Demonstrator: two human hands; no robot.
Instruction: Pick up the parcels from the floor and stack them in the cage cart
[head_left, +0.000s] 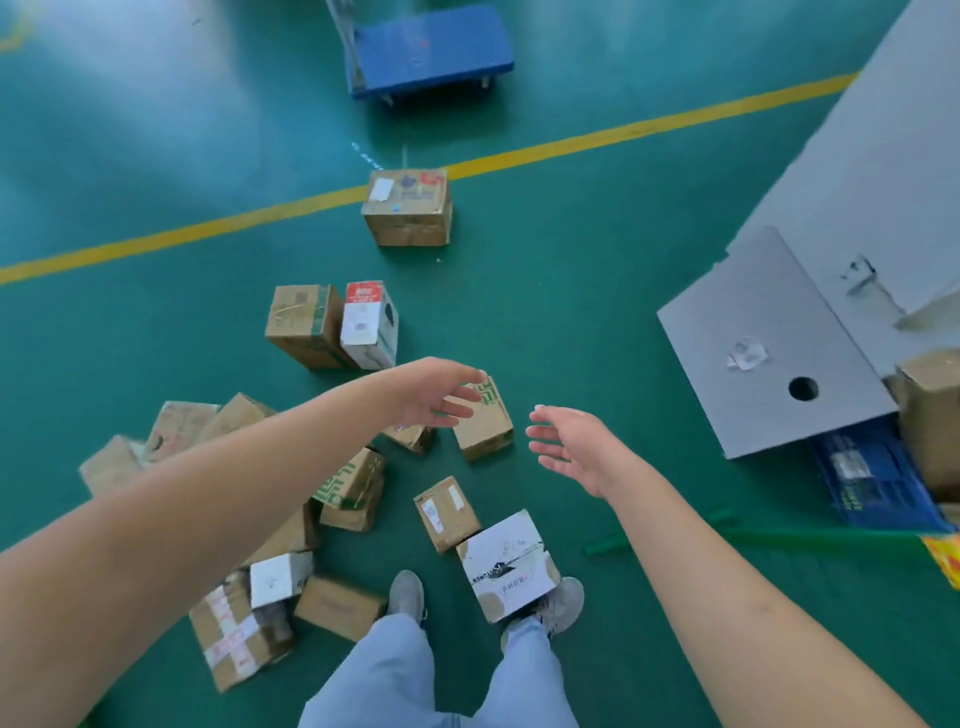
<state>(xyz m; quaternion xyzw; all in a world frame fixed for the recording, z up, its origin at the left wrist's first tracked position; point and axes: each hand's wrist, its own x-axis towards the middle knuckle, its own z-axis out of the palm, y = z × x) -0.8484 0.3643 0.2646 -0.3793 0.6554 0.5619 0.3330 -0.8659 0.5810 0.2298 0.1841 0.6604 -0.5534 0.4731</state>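
Head view shows my left hand (441, 397) and right hand (563, 447), both spread and empty, flanking the green-printed parcel (485, 423) on the floor (571, 286), left hand nearer.

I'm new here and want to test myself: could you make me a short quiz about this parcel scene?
1. True or false: the left hand grips a parcel.
2. What colour is the trolley beyond the yellow line?
A) red B) blue C) grey
3. Fill in: both hands reach toward the parcel with ____ markings.

Key: 1 false, both the left and the right hand are open and empty. 2 B. 3 green.
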